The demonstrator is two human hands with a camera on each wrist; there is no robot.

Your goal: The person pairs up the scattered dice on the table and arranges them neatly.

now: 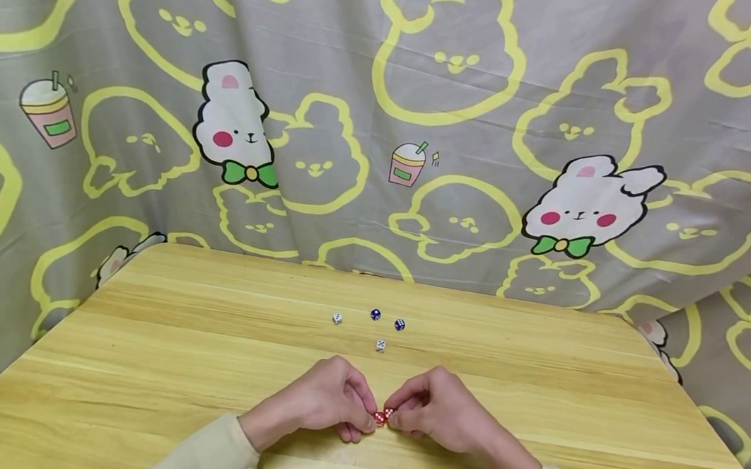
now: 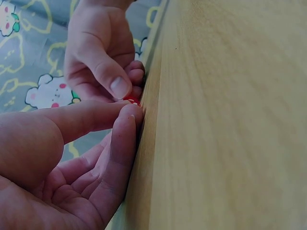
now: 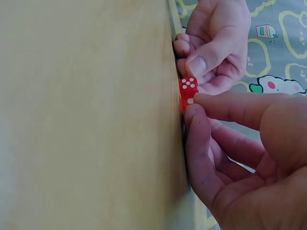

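Observation:
Two red dice with white dots sit side by side near the front of the table, and they appear to touch. My left hand (image 1: 328, 400) pinches the left red die (image 1: 379, 418) between thumb and fingers. The right red die (image 1: 389, 413) is pinched by my right hand (image 1: 447, 414). In the right wrist view, a five-dot face shows on the farther die (image 3: 188, 83), while fingertips partly cover the nearer die (image 3: 186, 101). Only a sliver of red die (image 2: 133, 100) shows between the fingertips in the left wrist view.
Beyond the hands lie two white dice, one nearer (image 1: 380, 346) and one at the left (image 1: 337, 319), and two blue dice, one farthest back (image 1: 375, 314) and one at the right (image 1: 399, 324). A patterned curtain (image 1: 358, 71) surrounds the wooden table (image 1: 154, 322).

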